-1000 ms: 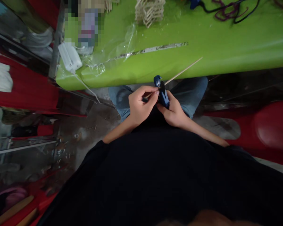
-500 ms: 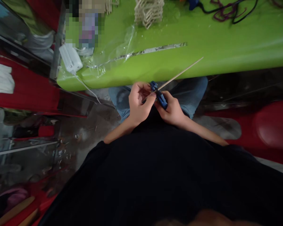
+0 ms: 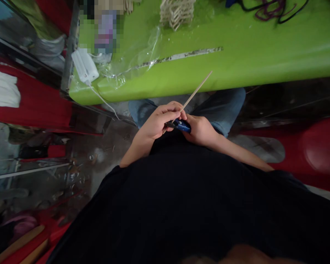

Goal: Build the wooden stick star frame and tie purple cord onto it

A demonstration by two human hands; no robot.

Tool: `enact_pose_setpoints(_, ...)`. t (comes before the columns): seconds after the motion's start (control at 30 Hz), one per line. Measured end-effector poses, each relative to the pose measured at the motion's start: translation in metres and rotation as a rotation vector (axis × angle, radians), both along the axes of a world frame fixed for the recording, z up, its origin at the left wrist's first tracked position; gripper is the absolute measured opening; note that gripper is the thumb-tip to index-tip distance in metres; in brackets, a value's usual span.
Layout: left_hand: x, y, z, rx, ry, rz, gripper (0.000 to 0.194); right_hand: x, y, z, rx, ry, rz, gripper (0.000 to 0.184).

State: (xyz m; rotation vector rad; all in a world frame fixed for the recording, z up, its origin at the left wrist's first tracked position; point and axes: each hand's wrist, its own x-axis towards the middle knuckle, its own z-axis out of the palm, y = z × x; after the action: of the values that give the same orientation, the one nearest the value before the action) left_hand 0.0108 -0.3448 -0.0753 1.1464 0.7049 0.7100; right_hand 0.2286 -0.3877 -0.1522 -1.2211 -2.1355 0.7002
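Note:
Over my lap, just in front of the table edge, both hands are close together. My left hand (image 3: 161, 119) pinches a thin wooden stick (image 3: 196, 90), which slants up to the right past the fingertips. My right hand (image 3: 202, 129) is closed around a tool with blue handles and dark jaws, which looks like small pliers (image 3: 183, 125). The jaws point left and lie against the lower part of the stick, under my left fingers. How far the jaws are closed is hidden by the fingers.
A green-covered table (image 3: 250, 51) lies ahead. On it are a lattice of stacked sticks (image 3: 177, 13), a white adapter with a cord (image 3: 85, 66), clear plastic wrap (image 3: 137, 55), a flat strip (image 3: 187, 54) and dark cords (image 3: 269, 9). A red plastic chair (image 3: 313, 146) stands at right.
The stick has turned steeper, and its tip has moved left. The pliers have swung from upright to nearly level, jaws toward my left hand. Both hands have drawn together.

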Motion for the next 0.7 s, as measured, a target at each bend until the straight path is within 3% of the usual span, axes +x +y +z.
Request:
enact_pose_setpoints(0.33, 0.001, 0.005, -0.016, -0.139, -0.052, -0.028, 0.033, -0.001, 0.002, -0.005, 0.035, -0.12, -0.04, 0.028)
enact_pose_setpoints(0.7, 0.006, 0.002, -0.012, -0.235, -0.079, -0.052, 0.04, 0.001, 0.004, -0.017, 0.048, -0.128, -0.081, 0.023)
